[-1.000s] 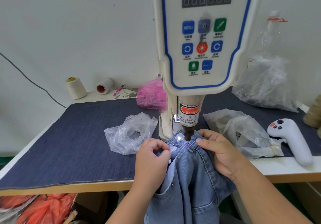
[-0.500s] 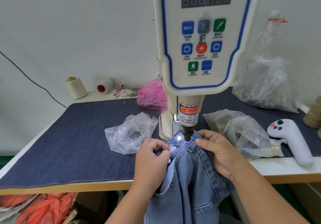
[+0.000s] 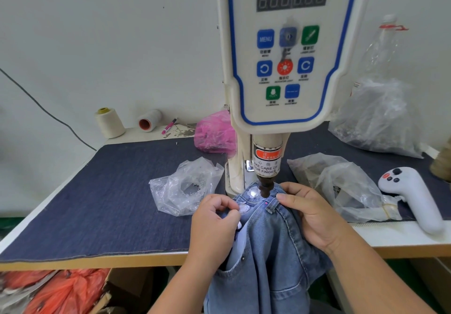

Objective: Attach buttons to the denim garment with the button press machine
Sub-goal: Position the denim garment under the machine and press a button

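Observation:
The light blue denim garment [image 3: 268, 252] hangs over the table's front edge, its waistband lying under the dark punch [image 3: 265, 188] of the white button press machine [image 3: 280, 52]. A red laser dot lights the waistband beside a belt loop. My left hand [image 3: 214, 226] pinches the waistband's left part with curled fingers. On the right, my right hand [image 3: 314, 218] grips the waistband, thumb on top by the belt loop. A shiny metal button [image 3: 253, 193] sits on the denim just left of the punch.
A clear bag of buttons [image 3: 185, 189] lies left of the machine and more clear bags [image 3: 341, 187] to the right. A white handheld controller [image 3: 415, 199] lies at the right. A pink bag [image 3: 214, 133] and thread cones [image 3: 108, 122] stand behind. Orange bags [image 3: 61, 289] sit under the table.

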{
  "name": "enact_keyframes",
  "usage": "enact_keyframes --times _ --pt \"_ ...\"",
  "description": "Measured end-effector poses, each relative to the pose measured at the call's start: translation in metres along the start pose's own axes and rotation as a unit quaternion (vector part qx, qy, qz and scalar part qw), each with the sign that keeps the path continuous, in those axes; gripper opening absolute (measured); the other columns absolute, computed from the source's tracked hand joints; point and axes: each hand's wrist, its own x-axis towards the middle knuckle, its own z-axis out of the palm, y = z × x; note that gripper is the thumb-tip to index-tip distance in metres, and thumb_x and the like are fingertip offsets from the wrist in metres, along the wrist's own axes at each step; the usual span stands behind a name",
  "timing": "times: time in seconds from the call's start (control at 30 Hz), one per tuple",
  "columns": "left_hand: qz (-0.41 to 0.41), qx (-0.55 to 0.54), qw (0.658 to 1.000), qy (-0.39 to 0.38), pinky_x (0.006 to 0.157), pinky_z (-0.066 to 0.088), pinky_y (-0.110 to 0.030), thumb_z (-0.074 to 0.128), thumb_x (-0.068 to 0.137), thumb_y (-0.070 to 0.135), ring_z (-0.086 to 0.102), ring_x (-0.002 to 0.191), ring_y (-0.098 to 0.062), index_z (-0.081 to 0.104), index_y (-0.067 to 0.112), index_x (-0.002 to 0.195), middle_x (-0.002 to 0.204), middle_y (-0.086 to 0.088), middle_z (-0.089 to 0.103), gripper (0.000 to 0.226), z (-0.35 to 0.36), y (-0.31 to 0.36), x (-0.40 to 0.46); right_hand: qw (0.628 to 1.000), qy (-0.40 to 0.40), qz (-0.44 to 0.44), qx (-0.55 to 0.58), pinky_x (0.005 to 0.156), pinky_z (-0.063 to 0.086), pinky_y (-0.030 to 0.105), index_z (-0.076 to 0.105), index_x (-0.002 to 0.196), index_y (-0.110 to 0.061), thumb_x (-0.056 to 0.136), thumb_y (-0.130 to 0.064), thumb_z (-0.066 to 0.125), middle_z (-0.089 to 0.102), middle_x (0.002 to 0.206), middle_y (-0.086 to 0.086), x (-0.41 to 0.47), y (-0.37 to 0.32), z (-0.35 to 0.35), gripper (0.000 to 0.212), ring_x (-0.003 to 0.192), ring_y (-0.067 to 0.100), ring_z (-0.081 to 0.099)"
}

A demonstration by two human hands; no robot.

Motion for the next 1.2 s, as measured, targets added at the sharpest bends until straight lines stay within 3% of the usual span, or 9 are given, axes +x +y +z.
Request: enact_keyframes --times 0.23,0.7,0.93,1.2 --pt "-0.010 -0.025 1.000 -0.004 0.046 0.043 -0.014 0.062 0.076 -0.005 0.059 0.053 -0.006 0.066 0.022 0.065 0.086 -0.011 0.065 0.030 -0.0007 0.0026 -0.0011 1.000 0.003 0.004 0.006 0.069 0.058 0.030 0.076 0.088 -0.001 0.073 -0.001 0.064 0.073 0.090 0.021 0.0011 0.0011 0.0003 0.019 0.079 0.025 0.072" --pt "-0.006 -0.008 1.000 -0.007 0.048 0.042 -0.012 0.061 0.074 -0.004 0.058 0.057 -0.006 0.067 0.025 0.066 0.086 -0.010 0.066 0.030 -0.0013 0.0010 0.0001 1.000 -0.004 0.005 0.000 0.072 0.058 0.030 0.077 0.091 -0.003 0.076 -0.002 0.064 0.074 0.095 0.020 0.0032 0.0023 -0.0029 0.021 0.083 0.025 0.072" --pt "-0.011 -0.009 1.000 -0.008 0.052 0.044 -0.014 0.060 0.075 -0.003 0.062 0.071 -0.022 0.067 0.025 0.067 0.086 -0.010 0.067 0.030 -0.0012 0.0001 0.0008 1.000 0.000 0.015 0.003 0.072 0.058 0.031 0.077 0.090 -0.003 0.075 -0.001 0.065 0.073 0.094 0.020 0.0038 0.0011 -0.0032 0.020 0.083 0.025 0.072" --pt "-0.015 -0.018 1.000 -0.010 0.045 0.042 -0.013 0.059 0.075 -0.007 0.059 0.053 -0.004 0.066 0.014 0.066 0.086 -0.015 0.065 0.024 -0.0020 0.0046 -0.0008 1.000 -0.011 0.019 -0.004 0.072 0.058 0.031 0.078 0.090 -0.004 0.063 -0.010 0.078 0.074 0.094 0.019 0.0049 0.0008 -0.0045 0.028 0.084 0.025 0.073"
